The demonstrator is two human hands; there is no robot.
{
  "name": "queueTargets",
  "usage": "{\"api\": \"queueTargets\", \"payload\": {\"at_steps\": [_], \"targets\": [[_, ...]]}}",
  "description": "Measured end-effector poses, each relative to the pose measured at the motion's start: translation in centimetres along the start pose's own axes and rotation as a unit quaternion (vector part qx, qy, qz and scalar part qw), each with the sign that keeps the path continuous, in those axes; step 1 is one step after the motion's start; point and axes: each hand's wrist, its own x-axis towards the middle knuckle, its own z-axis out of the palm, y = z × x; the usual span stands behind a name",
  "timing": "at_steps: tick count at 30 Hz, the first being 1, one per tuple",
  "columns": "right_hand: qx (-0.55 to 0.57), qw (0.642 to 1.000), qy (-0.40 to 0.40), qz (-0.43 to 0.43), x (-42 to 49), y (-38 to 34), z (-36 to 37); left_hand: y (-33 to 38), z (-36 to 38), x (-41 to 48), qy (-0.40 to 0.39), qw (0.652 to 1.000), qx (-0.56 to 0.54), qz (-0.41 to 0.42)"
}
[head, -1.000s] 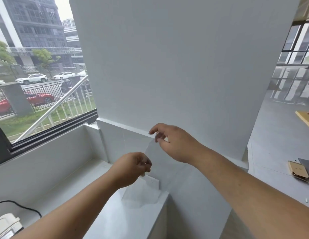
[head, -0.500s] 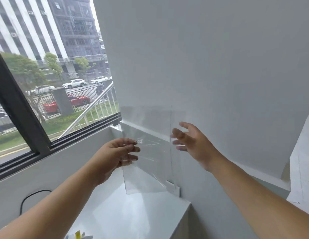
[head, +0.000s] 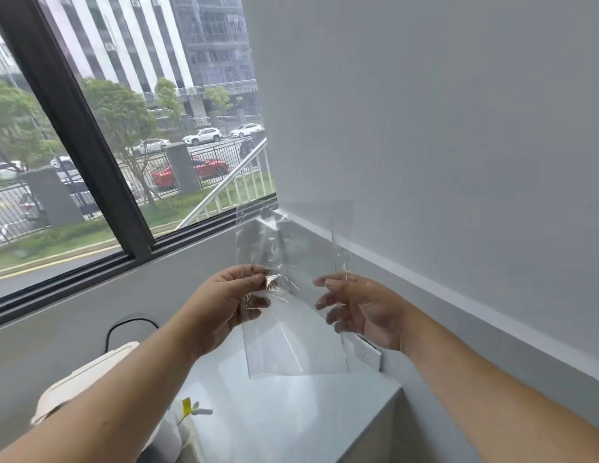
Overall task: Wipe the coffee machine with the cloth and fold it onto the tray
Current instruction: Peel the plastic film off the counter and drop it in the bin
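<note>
Left hand pinched the left edge of a clear plastic bag between thumb and fingers, holding it upright above the white counter. Right hand was open, fingers spread and loosely curled, at the bag's right edge; contact could not be told. Cloth could not be made out; bag looked see-through. Cream coffee machine sat at lower left beneath the left forearm, black cable behind it. White wall socket sat just below the right hand.
</note>
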Motion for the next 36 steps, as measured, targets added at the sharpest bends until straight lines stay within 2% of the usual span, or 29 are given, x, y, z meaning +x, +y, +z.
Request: {"api": "queueTargets", "payload": {"at_steps": [4,8,12,18,27,31,36], "targets": [[-0.05,0.999,0.002,0.001,0.7,1.3,-0.7,-1.3,0.6,-0.1,-0.011,1.0,0.016,-0.023],[-0.045,0.998,0.038,-0.008,0.7,2.0,-2.0,-2.7,0.9,0.1,-0.004,0.997,0.065,-0.044],[-0.085,0.993,0.081,0.006,-0.4,2.2,-3.2,-3.4,1.0,1.1,-0.028,0.993,0.107,-0.043],[-0.091,0.981,0.174,-0.005,-4.0,1.1,-3.9,-3.4,3.3,3.3,-0.088,0.991,0.09,-0.034],[-0.084,0.963,0.25,-0.049,-9.3,-0.6,-1.3,-2.1,5.4,3.8,-0.201,0.979,0.03,-0.022],[-0.098,0.95,0.292,-0.048,-11.9,-0.6,0.1,-1.9,6.7,3.3,-0.228,0.974,0.013,-0.017],[-0.214,0.922,0.321,-0.033,-14.8,-0.1,1.2,-2.4,7.5,2.7,-0.242,0.97,0.013,-0.017]]}}
